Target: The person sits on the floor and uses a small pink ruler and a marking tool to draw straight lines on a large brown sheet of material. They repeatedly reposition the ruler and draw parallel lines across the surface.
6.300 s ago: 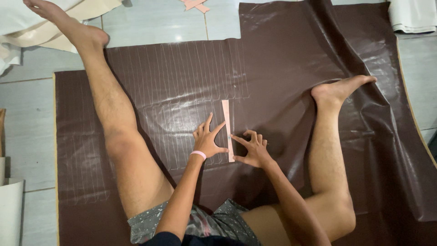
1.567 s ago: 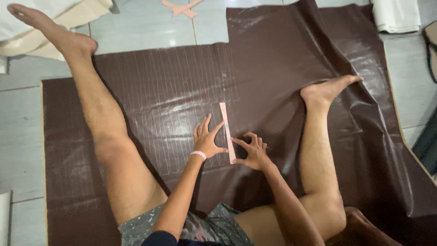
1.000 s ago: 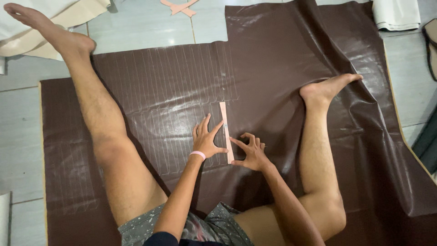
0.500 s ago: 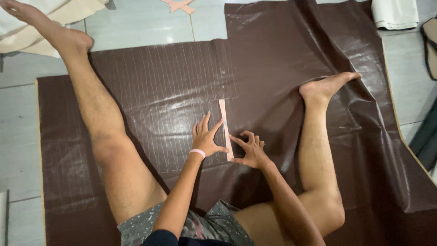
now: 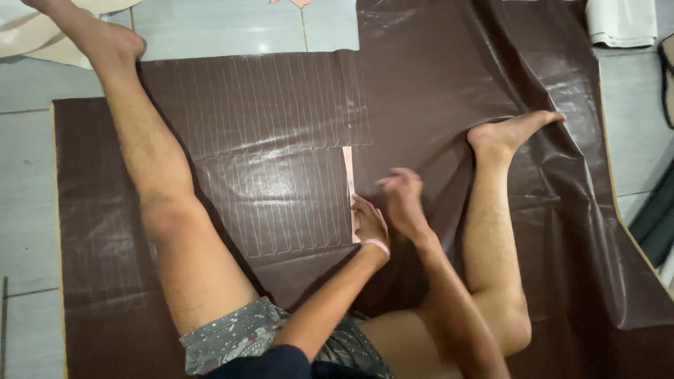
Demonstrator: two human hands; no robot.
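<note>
I sit with bare legs spread on a dark brown leatherette sheet (image 5: 435, 77) on the floor. A narrow pink strip (image 5: 347, 175) lies upright on it, at the right end of rows of thin traced lines (image 5: 281, 189). My left hand (image 5: 370, 223), with a pink wristband, presses down on the strip's lower end. My right hand (image 5: 402, 200) hovers just right of the strip with curled fingers. It is blurred, so I cannot tell whether it holds anything.
Grey floor tiles (image 5: 232, 24) show beyond the sheet. Pale cloth (image 5: 42, 31) lies at the top left and a folded white cloth (image 5: 621, 24) at the top right. A dark object (image 5: 656, 217) sits at the right edge. My right foot (image 5: 516, 130) rests on the sheet.
My right hand has come off the strip's right edge and moved up and right, blurred. My left hand has slid from the strip's left side to its lower end.
</note>
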